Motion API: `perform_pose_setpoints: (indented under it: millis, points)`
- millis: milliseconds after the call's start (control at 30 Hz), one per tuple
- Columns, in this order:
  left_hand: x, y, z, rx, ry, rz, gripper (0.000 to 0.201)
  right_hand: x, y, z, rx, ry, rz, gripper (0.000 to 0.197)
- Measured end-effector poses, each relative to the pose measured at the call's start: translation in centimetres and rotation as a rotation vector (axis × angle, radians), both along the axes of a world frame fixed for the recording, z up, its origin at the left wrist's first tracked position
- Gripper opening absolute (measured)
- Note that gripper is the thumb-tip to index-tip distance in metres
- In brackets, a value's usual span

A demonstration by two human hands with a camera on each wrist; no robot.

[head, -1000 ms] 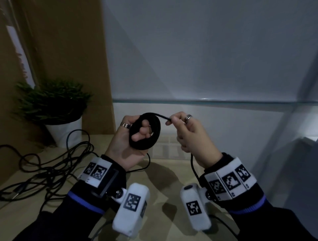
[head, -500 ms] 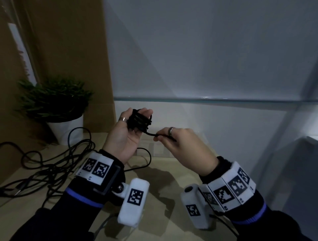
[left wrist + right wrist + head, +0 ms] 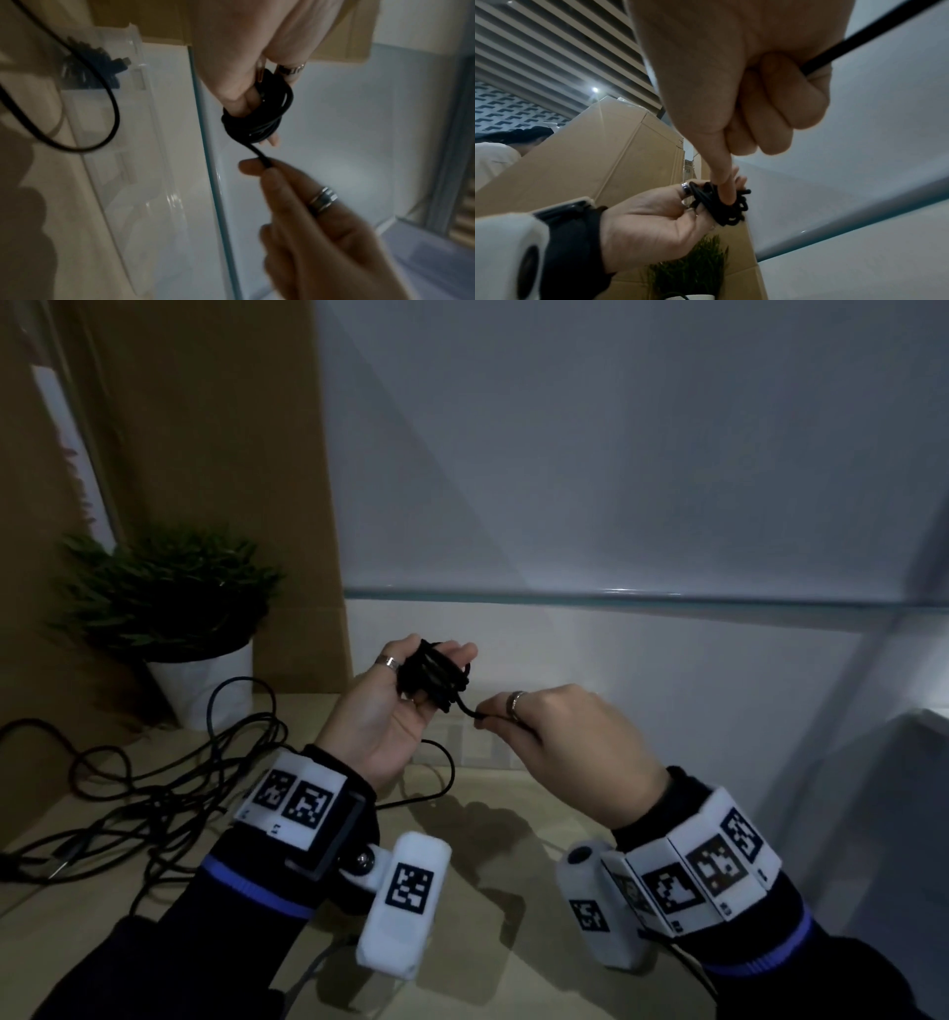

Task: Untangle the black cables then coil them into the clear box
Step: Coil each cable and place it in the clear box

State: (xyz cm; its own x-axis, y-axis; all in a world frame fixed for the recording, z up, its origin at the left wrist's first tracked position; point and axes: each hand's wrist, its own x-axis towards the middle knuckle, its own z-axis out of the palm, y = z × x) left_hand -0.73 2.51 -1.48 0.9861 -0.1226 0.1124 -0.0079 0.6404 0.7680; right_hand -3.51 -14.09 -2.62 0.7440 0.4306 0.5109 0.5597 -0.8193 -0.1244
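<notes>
My left hand [image 3: 426, 662] is held palm up above the table, with a small coil of black cable [image 3: 436, 683] wound round its fingers. In the left wrist view the same coil [image 3: 259, 121] wraps those fingers. My right hand [image 3: 488, 716] pinches the strand that leaves the coil between thumb and forefinger, just right of and below it. The cable's tail [image 3: 859, 38] runs on out of my right fist. The clear box [image 3: 123, 162] stands on the table behind my hands, with another black coil [image 3: 95, 69] inside it.
A tangle of loose black cables [image 3: 154, 788] lies on the wooden table at the left. One loop [image 3: 447, 778] reaches under my left hand. A potted plant [image 3: 169, 618] stands at the back left by a cardboard panel. A glass shelf edge [image 3: 616, 598] crosses the white wall behind.
My left hand has turned palm up, so the coil now shows edge on. My right hand has dropped lower and to the right, still pinching the strand.
</notes>
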Motion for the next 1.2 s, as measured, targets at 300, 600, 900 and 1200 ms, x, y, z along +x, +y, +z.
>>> perform_pose_setpoints:
  millis: [300,600,900,1200]
  points:
    - [-1.1,-1.7,-0.7,0.414,-0.078,0.022,0.032,-0.7,0.0,1.0,0.183,-0.337,0.011,0.033]
    - [-2.8,-1.0,-0.7,0.615,-0.32,-0.624,0.05,-0.6,-1.0,2.3,0.421,-0.344,-0.017,0.051]
    - [-2.7,-0.5,-0.2,0.335,-0.29,-0.431,0.033,-0.2,-1.2,2.1,0.357,0.03,0.071,0.035]
    - [-0.5,2.1,1.3,-0.314,-0.063,0.053,0.025,-0.5,-0.6,0.9,0.102,0.198,0.093,0.028]
